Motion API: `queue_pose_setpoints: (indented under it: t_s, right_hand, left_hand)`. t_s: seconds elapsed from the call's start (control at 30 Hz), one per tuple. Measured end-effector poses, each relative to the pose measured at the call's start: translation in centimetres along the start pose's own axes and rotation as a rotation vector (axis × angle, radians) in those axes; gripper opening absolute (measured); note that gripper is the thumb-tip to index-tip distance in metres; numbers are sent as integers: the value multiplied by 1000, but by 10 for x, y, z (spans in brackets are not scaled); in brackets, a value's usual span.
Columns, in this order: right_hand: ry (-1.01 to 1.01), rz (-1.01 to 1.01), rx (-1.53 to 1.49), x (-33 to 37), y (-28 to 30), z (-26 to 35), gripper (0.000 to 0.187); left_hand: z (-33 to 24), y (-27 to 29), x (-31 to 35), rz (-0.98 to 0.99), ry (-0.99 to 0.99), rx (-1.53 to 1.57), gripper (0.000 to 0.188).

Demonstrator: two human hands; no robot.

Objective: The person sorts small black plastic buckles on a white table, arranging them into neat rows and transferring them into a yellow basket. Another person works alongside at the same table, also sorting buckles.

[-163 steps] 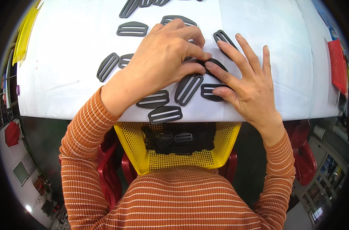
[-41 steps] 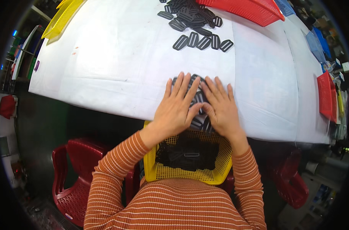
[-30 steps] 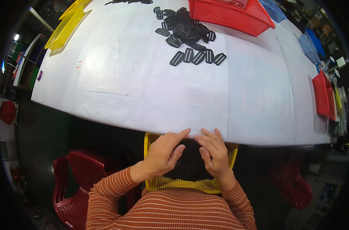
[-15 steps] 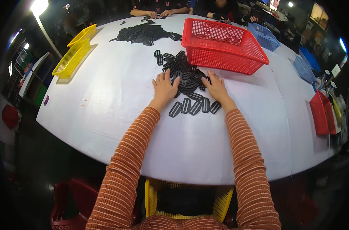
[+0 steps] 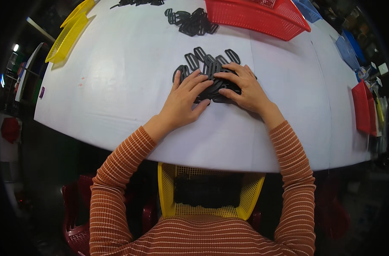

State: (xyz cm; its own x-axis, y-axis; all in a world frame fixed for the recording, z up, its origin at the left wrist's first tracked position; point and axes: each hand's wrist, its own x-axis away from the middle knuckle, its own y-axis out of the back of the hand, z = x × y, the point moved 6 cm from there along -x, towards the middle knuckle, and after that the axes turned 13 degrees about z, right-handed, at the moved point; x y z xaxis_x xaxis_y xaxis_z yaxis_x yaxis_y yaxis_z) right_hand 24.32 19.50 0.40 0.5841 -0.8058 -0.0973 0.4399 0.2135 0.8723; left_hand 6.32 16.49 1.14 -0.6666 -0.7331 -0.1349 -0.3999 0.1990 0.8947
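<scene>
A loose heap of flat black plastic strap slider buckles (image 5: 213,70) lies on the white table, partly covered by my hands. My left hand (image 5: 182,99) rests against its left side, with fingers spread and the thumb at the near edge. From the right, my right hand (image 5: 247,88) lies over the heap, fingers apart and curved down onto the buckles. Neither hand grips a single piece as far as I can see; the pieces under the palms are hidden. Farther off, a smaller group of the same buckles (image 5: 193,22) sits beside the red perforated basket (image 5: 263,19).
More black buckles (image 5: 139,1) show at the far table edge. Yellow baskets (image 5: 66,39) stand at the left, blue trays (image 5: 347,51) and a red bin (image 5: 364,109) at the right. Below the near table edge, a yellow basket (image 5: 166,190) holds something dark.
Both hands have drawn toward me, bringing part of the buckle pile nearer and leaving a smaller group by the red basket. The view has tipped downward.
</scene>
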Motion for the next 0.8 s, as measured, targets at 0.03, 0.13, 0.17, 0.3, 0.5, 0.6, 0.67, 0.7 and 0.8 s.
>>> queue_pose_setpoints:
  t_s: [0.03, 0.13, 0.17, 0.3, 0.5, 0.6, 0.67, 0.7, 0.8]
  right_hand:
    - [12, -7, 25, 14, 1, 6, 42]
    - [9, 39, 37, 59, 1, 25, 40]
    - [11, 48, 45, 71, 0, 32, 39]
    - [-84, 8, 111, 115, 9, 47, 34]
    - [-218, -250, 154, 151, 10, 80, 33]
    - [-181, -269, 109, 149, -9, 111, 32]
    - [-192, -285, 105, 148, -24, 125, 31]
    - [-196, -264, 118, 148, -29, 130, 30]
    - [-186, -206, 133, 152, -41, 139, 28]
  left_hand:
    - [-14, -1, 11, 24, -48, -38, 49]
    - [-43, -11, 40, 126, -95, -7, 52]
    - [-51, -13, 49, 154, -110, -1, 53]
    - [-68, -8, 78, 126, -125, -24, 48]
    - [-62, 23, 105, -178, 39, 39, 35]
    - [-59, 32, 115, -286, 101, 76, 31]
    - [-60, 27, 115, -288, 110, 99, 31]
    - [-59, 25, 115, -291, 115, 109, 31]
    - [-58, 16, 112, -272, 90, 135, 30]
